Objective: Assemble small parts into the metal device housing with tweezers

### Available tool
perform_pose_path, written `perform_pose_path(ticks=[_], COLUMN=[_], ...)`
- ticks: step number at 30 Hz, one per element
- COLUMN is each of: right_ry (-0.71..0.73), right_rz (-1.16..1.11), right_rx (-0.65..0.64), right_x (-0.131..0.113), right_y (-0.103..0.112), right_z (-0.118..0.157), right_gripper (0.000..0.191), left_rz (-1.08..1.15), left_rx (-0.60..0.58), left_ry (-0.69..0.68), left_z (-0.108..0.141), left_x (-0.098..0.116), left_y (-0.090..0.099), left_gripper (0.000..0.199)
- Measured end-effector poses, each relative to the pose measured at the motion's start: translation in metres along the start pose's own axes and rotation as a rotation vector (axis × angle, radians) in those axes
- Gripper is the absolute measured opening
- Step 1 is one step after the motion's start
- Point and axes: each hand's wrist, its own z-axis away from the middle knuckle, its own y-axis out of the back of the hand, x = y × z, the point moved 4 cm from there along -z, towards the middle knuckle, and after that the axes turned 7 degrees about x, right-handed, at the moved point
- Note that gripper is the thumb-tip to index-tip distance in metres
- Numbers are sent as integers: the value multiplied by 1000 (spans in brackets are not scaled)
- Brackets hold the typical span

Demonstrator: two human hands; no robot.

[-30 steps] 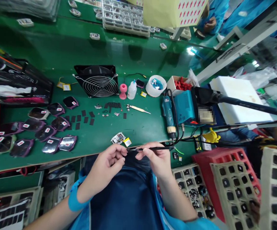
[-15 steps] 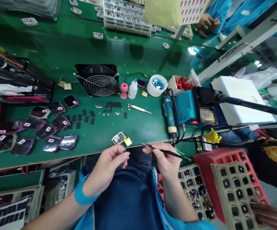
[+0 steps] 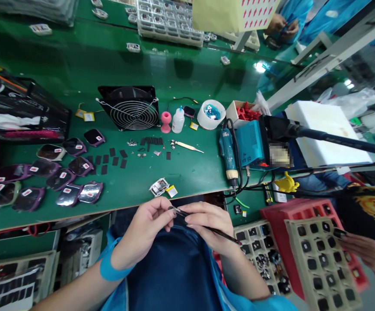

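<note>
My left hand (image 3: 153,218) pinches a tiny dark part whose shape is too small to tell, just off the table's front edge. Black tweezers (image 3: 218,232) lie in my right hand (image 3: 208,222), their tip at the fingertips of my left hand. Above the hands, near the edge, an open watch-like case (image 3: 159,187) with visible electronics rests on the green table, a yellow battery (image 3: 172,191) beside it. Further back are small black pads (image 3: 105,159), loose tiny parts and a wooden-handled tool (image 3: 189,147).
Purple-framed square parts (image 3: 46,167) cover the table's left. A fan (image 3: 129,108), a bottle (image 3: 178,120) and a white tub (image 3: 211,114) stand behind. An electric screwdriver (image 3: 228,151) is at right. Another person's hand (image 3: 365,248) reaches over a tray (image 3: 309,235).
My right hand has moved left, bringing the tweezers' tip to my left fingertips. The other person's hand at the right has moved up and now holds a small dark item.
</note>
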Motion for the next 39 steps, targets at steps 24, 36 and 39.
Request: perform_pose_path(ticks=[24,36,39], right_ry=[55,-49,-39], right_rz=[147,-84,-73], right_rx=[82,53,47], right_x=[7,9,9], right_y=[-1,5,5], right_z=[7,13,13], right_gripper=[41,42,41], left_rz=[159,136,134], left_rx=[-50,-1,1], left_ry=[83,40,34], left_z=[10,11,11], left_x=[3,5,7], left_y=[-22,-17,-19], left_gripper=[34,35,36])
